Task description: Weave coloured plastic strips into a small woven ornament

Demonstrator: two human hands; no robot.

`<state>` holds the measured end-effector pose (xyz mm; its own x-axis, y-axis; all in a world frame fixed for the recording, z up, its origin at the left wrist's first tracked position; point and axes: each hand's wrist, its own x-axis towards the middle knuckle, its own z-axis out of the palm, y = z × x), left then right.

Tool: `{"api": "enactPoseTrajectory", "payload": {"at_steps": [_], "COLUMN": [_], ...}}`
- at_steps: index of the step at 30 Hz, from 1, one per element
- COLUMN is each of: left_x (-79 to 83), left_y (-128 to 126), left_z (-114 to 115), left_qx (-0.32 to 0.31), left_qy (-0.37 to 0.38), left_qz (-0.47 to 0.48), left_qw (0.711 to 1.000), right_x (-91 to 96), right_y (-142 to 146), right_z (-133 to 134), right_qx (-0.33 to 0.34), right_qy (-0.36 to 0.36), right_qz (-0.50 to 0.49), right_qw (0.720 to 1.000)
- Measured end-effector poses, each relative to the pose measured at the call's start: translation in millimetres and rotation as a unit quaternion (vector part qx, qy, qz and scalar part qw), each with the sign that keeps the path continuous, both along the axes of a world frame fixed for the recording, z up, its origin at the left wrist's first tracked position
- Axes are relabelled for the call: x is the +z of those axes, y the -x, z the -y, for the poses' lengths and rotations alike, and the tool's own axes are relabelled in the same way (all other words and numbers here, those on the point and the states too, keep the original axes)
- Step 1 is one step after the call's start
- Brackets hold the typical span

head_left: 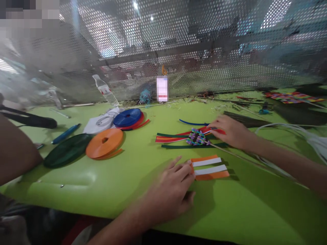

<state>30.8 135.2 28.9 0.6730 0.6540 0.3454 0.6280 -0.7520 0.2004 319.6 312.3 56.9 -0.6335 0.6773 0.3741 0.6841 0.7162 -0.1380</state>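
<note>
My left hand (176, 185) lies palm down on the table, fingers apart, with fingertips on the left end of some orange and white paper-like strips (211, 172). Those strips run to the right, spaced apart. Further back, my right hand (231, 132) has thumb and fingers closed at the right end of a bundle of red strips (173, 139); exactly which strip is pinched is partly hidden. Across the bundle lies a small woven multicoloured piece (196, 136) on a thin stick (230, 150). A blue strip (192, 122) and a green strip (184, 146) lie beside it.
Rolls of orange (112, 141), dark green (67, 149) and blue strip (127, 116) lie at left, near a blue pen-like tool (65, 133). A tilted bottle (105, 90) and a phone (162, 88) stand by the perforated screen (204, 51). Another person's arm (16, 149) is at left.
</note>
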Motion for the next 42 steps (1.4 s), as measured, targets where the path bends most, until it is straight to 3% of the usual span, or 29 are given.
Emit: {"api": "enactPoseTrajectory", "payload": {"at_steps": [8,14,19,26,31,34,36,39,42], "left_x": [-1.7,-0.5,2.3,4.4,1.3,-1.4,-2.7,-4.3,-7.1], "left_y": [-2,-3,-1,3,6,6,6,7,7], "left_z": [-1,0,4,21,40,45,45,45,46], "left_qx": [0.006,0.008,-0.002,-0.001,-0.001,0.004,0.007,0.009,0.009], "left_qy": [-0.008,0.006,0.023,0.038,0.038,0.028,0.021,0.004,-0.034], "left_qz": [0.003,0.008,0.015,0.011,0.02,0.022,0.02,0.022,0.033], "left_qw": [1.0,1.0,1.0,0.999,0.999,0.999,1.0,1.0,0.999], "right_x": [-21.9,-21.1,3.3,51.9,50.3,40.0,41.6,61.5,85.6], "right_y": [11,12,6,-29,-46,-38,-30,-28,-48], "right_z": [-3,-5,-1,-1,-8,-9,-5,8,19], "right_qx": [-0.03,-0.023,-0.024,-0.111,-0.108,-0.07,-0.066,-0.117,-0.182], "right_qy": [-0.016,-0.011,-0.013,-0.1,-0.056,-0.024,-0.047,-0.129,-0.166], "right_qz": [-0.007,-0.045,-0.077,-0.135,-0.117,-0.089,-0.095,-0.139,-0.173], "right_qw": [0.999,0.999,0.997,0.98,0.986,0.993,0.992,0.975,0.954]}}
